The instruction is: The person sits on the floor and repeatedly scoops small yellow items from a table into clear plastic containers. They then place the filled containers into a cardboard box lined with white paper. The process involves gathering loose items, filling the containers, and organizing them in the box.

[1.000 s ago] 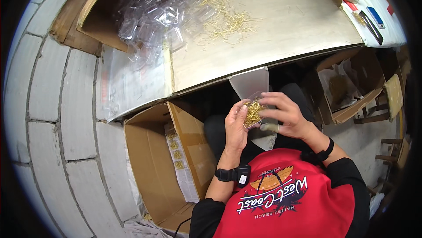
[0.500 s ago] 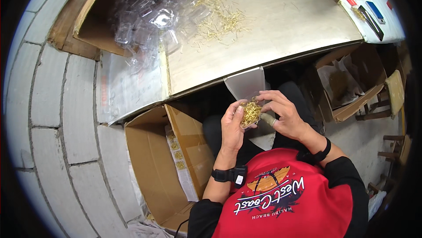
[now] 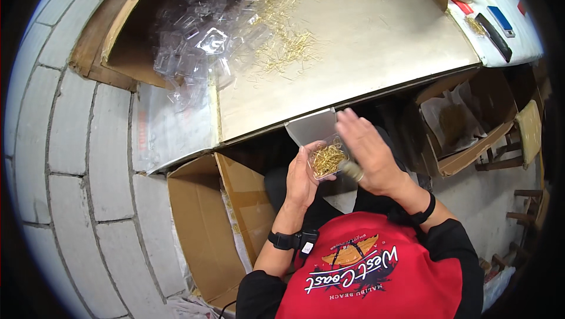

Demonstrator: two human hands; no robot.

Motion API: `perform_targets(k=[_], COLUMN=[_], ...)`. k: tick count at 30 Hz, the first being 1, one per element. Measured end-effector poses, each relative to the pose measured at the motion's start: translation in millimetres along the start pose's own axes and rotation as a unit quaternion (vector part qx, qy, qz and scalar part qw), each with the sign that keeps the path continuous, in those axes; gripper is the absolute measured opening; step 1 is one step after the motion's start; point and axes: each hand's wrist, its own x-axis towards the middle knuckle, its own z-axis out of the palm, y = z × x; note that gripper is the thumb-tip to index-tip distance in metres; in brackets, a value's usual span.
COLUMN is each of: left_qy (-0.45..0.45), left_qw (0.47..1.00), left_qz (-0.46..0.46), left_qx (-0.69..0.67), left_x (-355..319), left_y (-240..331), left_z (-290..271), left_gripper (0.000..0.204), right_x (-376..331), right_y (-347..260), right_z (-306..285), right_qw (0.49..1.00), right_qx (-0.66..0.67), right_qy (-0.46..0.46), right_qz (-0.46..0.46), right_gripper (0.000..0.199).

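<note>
"What do you have in the grip?"

"From my seat I see the left hand (image 3: 302, 176) clamped on a small, square, clear plastic box (image 3: 338, 141). I have it by the left side, hand curled around that wall, with the open top facing the camera."

"And inside?"

"A tangled mass of thin, bent, gold-coloured metal pieces (image 3: 327, 161). They cover the visible bottom, to the right of my left thumb."

"The right hand (image 3: 372, 155)?"

"Empty: fingers straight and side by side, thumb spread away from them. It stands just right of the box, and the thumb, in a tan wrap (image 3: 352, 170), points at its right edge. I can't tell whether it touches; that hand is blurred."

"Where is all this, against the table?"

"Over the lap, just in front of the pale, flat tabletop (image 3: 365, 36). A grey-white panel (image 3: 311, 128) sits right behind the box. Up on the table I see a heap of clear plastic containers (image 3: 206, 45) at left, and scattered gold-coloured pieces (image 3: 291, 48) beside it, well apart from both hands."
</note>
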Motion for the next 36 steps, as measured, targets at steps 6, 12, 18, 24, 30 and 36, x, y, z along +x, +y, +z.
perform_targets(k=[6,12,18,24,30,36], left_qy=[0.081,0.130,0.125,0.088,-0.010,0.003], left_qw=[0.996,0.988,0.989,0.994,0.998,1.000], left_qz=[0.021,0.076,0.057,0.069,0.028,0.015], left_qx=[0.016,0.039,-0.045,-0.009,-0.050,0.019], left_x=[11,14,7,2,-7,-19], left_y=[-11,-18,-25,-3,15,29], left_z=[5,14,1,6,-7,-10], left_gripper=[0.045,0.041,0.040,0.042,0.038,0.037], right_x=[-12,-17,-1,0,-9,-16], right_y=[-2,-15,-12,-10,-12,-10], right_z=[24,35,20,9,-3,-3], right_qw=[0.978,0.977,0.993,0.993,0.997,0.985], right_qx=[-0.077,-0.141,0.086,0.112,0.034,-0.027], right_qy=[-0.164,-0.139,-0.083,-0.037,-0.030,-0.112], right_qz=[-0.103,-0.081,0.001,-0.022,-0.062,-0.126], right_gripper=[0.061,0.053,0.062,0.057,0.054,0.050])
